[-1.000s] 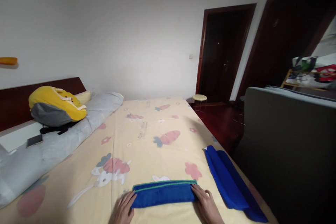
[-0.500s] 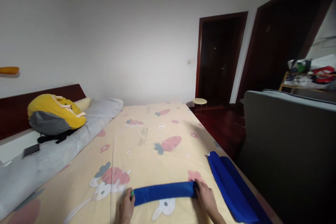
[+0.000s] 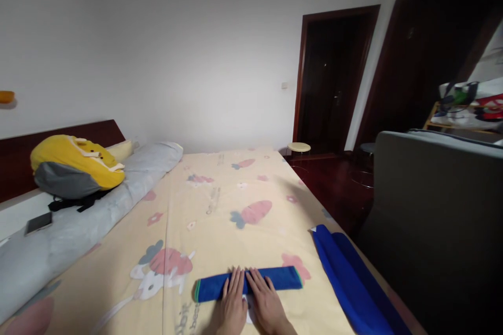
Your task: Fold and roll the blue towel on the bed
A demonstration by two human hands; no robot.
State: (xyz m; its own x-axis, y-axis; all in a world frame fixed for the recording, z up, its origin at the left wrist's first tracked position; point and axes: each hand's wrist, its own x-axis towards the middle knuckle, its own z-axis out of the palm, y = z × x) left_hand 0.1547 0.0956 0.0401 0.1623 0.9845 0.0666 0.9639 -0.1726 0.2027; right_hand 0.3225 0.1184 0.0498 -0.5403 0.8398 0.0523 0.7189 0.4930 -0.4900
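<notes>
My left hand [image 3: 232, 308] and my right hand [image 3: 265, 304] lay side by side, palms down and fingers spread flat, gripping nothing; the fingertips of both pressed on the middle of the narrow, folded dark-blue towel with a green edge stripe [image 3: 248, 283]. That towel stretched crosswise on the pale-yellow bedsheet printed with carrots and rabbits [image 3: 220, 209], close to the near edge of the bed, its two ends showing free on either side of my hands. To the right, well apart from it, a second blue cloth, long and loosely folded [image 3: 349, 282], ran along the bed's right edge. At the far left a long grey bolster pillow [image 3: 90, 214] carried a yellow-and-grey backpack [image 3: 73, 170], and a dark phone [image 3: 38, 223] lay just beside the bolster. Beyond the bed stood a dark wooden door frame [image 3: 334, 78] and a small round stool [image 3: 298, 147]; a grey upholstered sofa back [image 3: 436, 199] stood at the right.
</notes>
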